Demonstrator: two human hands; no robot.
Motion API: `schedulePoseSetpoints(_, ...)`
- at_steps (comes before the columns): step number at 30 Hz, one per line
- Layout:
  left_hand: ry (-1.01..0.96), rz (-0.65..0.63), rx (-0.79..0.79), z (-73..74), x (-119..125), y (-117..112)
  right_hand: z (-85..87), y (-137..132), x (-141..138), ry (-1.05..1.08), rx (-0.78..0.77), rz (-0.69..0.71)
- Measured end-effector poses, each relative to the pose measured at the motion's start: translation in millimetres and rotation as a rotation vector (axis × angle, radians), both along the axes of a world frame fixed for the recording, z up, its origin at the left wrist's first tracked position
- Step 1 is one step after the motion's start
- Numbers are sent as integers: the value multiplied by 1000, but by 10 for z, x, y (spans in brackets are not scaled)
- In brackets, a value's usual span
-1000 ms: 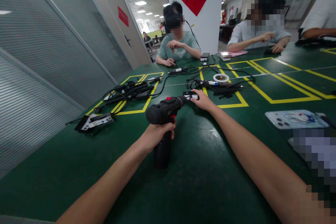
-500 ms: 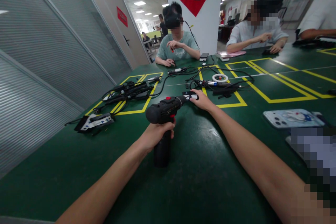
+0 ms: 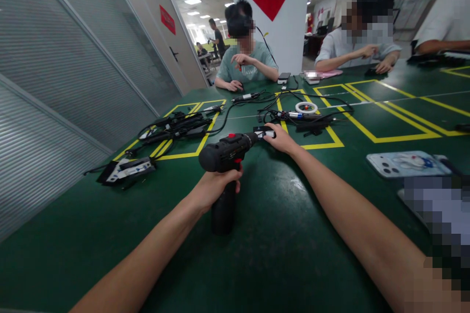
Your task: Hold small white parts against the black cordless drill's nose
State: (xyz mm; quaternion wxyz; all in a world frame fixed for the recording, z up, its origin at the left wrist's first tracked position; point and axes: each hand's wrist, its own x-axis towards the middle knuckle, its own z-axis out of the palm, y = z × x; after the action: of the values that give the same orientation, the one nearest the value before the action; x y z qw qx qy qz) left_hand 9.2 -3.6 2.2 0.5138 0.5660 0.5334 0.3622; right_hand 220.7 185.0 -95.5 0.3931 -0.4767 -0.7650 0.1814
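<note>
My left hand (image 3: 218, 187) is wrapped round the handle of a black cordless drill (image 3: 224, 152) with red buttons. The drill lies level in the air, its chuck pointing away and to the right. At the chuck's front end is a small black-and-white part (image 3: 265, 133), and whether a bit touches it I cannot make out. My right hand (image 3: 281, 138) grips that part from the right, thumb and fingers closed on its edge. Just behind the right hand lie a blue-and-black tool pen (image 3: 293, 115) and dark cables on the green table (image 3: 271, 234).
Black cables and parts (image 3: 179, 127) lie at the left, with a black-and-white case (image 3: 128, 170) in front of them. A white ring (image 3: 306, 107) rests behind my right hand. At the right is a patterned phone (image 3: 407, 163). Two people sit across the table.
The view has shifted slightly. Against the table, the drill has tilted a little, its lower end moving left; both hands keep their hold.
</note>
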Motion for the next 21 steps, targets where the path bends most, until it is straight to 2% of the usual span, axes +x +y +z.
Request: schedulePoseSetpoints(21, 13, -22, -39, -49, -65, 14, -12, 33, 0, 16, 12, -4)
